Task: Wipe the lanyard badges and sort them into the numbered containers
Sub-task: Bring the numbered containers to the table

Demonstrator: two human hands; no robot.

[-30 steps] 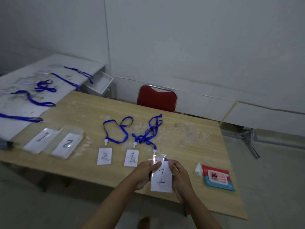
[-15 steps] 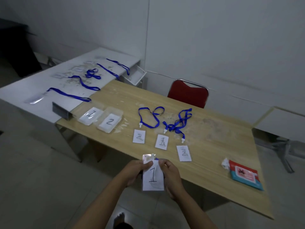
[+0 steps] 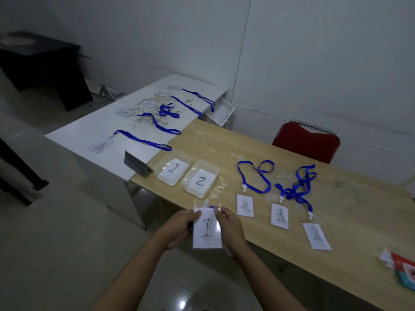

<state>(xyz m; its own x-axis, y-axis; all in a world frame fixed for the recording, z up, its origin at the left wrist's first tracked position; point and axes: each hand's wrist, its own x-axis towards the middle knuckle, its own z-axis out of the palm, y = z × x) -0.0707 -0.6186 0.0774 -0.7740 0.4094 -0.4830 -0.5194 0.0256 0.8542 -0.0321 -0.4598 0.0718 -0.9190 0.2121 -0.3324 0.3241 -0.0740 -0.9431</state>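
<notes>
A clear badge (image 3: pixel 207 230) marked "1" stands upright before containers "1" (image 3: pixel 174 168) and "2" (image 3: pixel 200 181).

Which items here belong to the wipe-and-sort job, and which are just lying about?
Job items:
- badge marked 1, held by left hand and right hand
- container 1, container 2
- three badges on the wooden table
- wipes pack

Bystanders:
- red chair
- black cabinet
</notes>
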